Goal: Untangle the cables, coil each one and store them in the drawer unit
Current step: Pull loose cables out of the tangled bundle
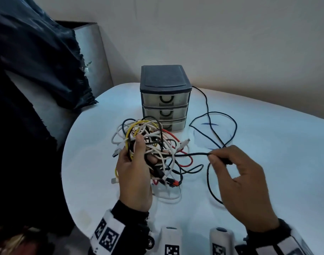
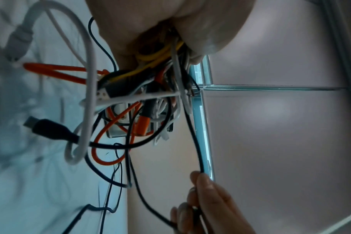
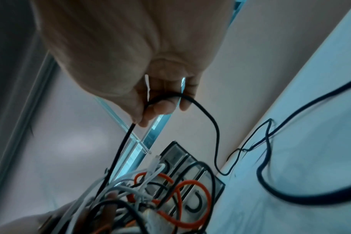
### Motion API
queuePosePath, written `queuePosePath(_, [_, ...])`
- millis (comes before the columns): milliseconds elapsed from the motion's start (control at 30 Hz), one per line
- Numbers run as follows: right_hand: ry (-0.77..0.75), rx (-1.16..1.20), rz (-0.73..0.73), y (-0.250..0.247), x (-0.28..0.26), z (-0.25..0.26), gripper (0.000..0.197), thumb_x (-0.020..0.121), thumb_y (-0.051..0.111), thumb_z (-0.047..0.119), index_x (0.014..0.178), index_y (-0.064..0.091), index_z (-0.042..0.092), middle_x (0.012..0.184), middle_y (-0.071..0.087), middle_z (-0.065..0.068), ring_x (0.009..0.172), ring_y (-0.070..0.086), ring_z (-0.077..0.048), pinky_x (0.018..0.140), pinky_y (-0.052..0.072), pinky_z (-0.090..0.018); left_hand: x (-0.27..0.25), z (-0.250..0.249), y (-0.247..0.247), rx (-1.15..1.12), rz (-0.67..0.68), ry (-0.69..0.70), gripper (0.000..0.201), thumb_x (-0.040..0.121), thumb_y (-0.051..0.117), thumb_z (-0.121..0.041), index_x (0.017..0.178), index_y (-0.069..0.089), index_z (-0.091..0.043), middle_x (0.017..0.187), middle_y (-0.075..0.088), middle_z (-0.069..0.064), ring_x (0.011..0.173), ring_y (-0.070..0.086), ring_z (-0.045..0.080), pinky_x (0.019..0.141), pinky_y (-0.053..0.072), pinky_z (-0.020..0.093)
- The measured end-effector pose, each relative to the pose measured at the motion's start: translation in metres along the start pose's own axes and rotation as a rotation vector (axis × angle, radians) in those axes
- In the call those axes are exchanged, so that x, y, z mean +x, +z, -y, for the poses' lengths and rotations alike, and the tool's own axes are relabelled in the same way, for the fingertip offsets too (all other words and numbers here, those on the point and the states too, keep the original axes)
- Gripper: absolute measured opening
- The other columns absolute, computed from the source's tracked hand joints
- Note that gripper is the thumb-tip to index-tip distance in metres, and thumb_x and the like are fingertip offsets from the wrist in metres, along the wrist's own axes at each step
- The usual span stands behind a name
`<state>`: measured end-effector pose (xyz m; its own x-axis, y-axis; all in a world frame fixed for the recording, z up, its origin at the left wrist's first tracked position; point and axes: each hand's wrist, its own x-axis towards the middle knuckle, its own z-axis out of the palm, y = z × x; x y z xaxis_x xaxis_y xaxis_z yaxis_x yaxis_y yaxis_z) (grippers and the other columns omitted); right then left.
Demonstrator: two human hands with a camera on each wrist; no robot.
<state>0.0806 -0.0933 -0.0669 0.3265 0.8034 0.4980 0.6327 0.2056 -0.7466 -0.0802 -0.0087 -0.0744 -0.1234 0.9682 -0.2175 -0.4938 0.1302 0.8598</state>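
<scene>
Drawer unit (image 1: 165,97) at twelve o'clock, three drawers closed; left hand (image 1: 134,173) clutches cable tangle (image 1: 153,144), right hand (image 1: 244,183) pinches black cable (image 1: 190,154)

A white desk (image 1: 268,144) with a rounded left edge carries everything. A drawer unit (image 1: 165,97) with a dark top and three clear drawers, all pushed in, stands toward the back. A black cable (image 1: 229,118) lies in loose loops just right of it, trailing past its back corner. Loops of a cable tangle (image 1: 168,196) rest on the desk nearer the front.
</scene>
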Motion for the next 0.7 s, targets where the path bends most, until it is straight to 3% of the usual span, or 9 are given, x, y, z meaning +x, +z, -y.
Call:
queuePosePath(167, [0.028,-0.016,0.019,-0.009,0.000,-0.008,0.020,0.087,0.067,0.004,0.076,0.064,0.020,0.070,0.058,0.003,0.068,0.052,-0.017,0.065,0.041,-0.018,0.002,0.001,0.001,-0.102,-0.026,-0.022,0.030,0.098,0.056,-0.038,0.112,0.064,-0.012,0.055,0.048,0.002,0.042,0.048,0.013,0.043,0.046,0.025])
queuePosePath(300, [0.074,0.004,0.145,-0.007,-0.002,0.000,0.023,0.085,0.070,0.007,0.073,0.066,0.026,0.071,0.062,0.012,0.069,0.055,-0.011,0.063,0.040,-0.010,0.004,-0.004,-0.002,-0.196,-0.018,-0.103,0.041,0.096,0.054,-0.046,0.113,0.065,-0.011,0.054,0.043,0.001,0.049,0.055,0.018,0.049,0.052,0.028])
queuePosePath(367, [0.117,0.045,0.209,-0.003,-0.005,0.009,0.006,0.082,0.071,0.027,0.077,0.072,0.031,0.074,0.068,0.015,0.074,0.063,-0.008,0.066,0.045,-0.010,0.007,-0.008,-0.004,-0.249,-0.002,-0.135,0.042,0.092,0.055,-0.050,0.107,0.069,-0.013,0.052,0.044,0.000,0.051,0.059,0.017,0.051,0.054,0.028])
queuePosePath(433, [0.105,0.041,0.237,0.002,-0.007,0.015,0.014,0.076,0.065,0.048,0.086,0.073,0.041,0.075,0.072,0.017,0.073,0.067,-0.010,0.067,0.050,-0.020,0.012,-0.011,-0.008,-0.291,0.009,-0.140,0.041,0.086,0.059,-0.052,0.100,0.071,-0.016,0.054,0.042,-0.001,0.056,0.058,0.017,0.056,0.056,0.029])
queuePosePath(500, [0.060,0.014,0.240,0.001,-0.005,0.017,0.016,0.081,0.065,0.057,0.086,0.072,0.043,0.074,0.071,0.019,0.071,0.067,-0.010,0.066,0.049,-0.022,0.018,-0.012,-0.012,-0.303,0.016,-0.126,0.047,0.082,0.062,-0.053,0.106,0.071,-0.014,0.056,0.047,-0.001,0.060,0.060,0.019,0.060,0.058,0.032])
queuePosePath(567, [-0.001,-0.020,0.238,-0.005,-0.002,0.021,0.014,0.083,0.069,0.054,0.078,0.072,0.041,0.071,0.069,0.019,0.070,0.064,-0.006,0.064,0.045,-0.012,0.021,-0.014,-0.015,-0.289,0.026,-0.115,0.051,0.086,0.059,-0.052,0.114,0.068,-0.010,0.054,0.056,-0.002,0.057,0.064,0.018,0.056,0.058,0.031])
queuePosePath(633, [-0.044,-0.028,0.219,-0.012,0.000,0.024,0.015,0.078,0.076,0.039,0.064,0.070,0.039,0.066,0.066,0.019,0.065,0.060,0.001,0.060,0.040,-0.004,0.023,-0.016,-0.017,-0.278,0.031,-0.107,0.048,0.093,0.054,-0.051,0.113,0.067,-0.010,0.055,0.062,0.000,0.053,0.064,0.017,0.054,0.057,0.030])
queuePosePath(700, [-0.053,-0.024,0.217,-0.018,0.001,0.028,0.014,0.071,0.073,0.027,0.062,0.070,0.038,0.062,0.063,0.019,0.059,0.056,0.003,0.057,0.037,-0.001,0.025,-0.018,-0.018,-0.267,0.025,-0.105,0.050,0.094,0.052,-0.052,0.113,0.068,-0.008,0.062,0.066,0.004,0.056,0.065,0.018,0.056,0.058,0.031])
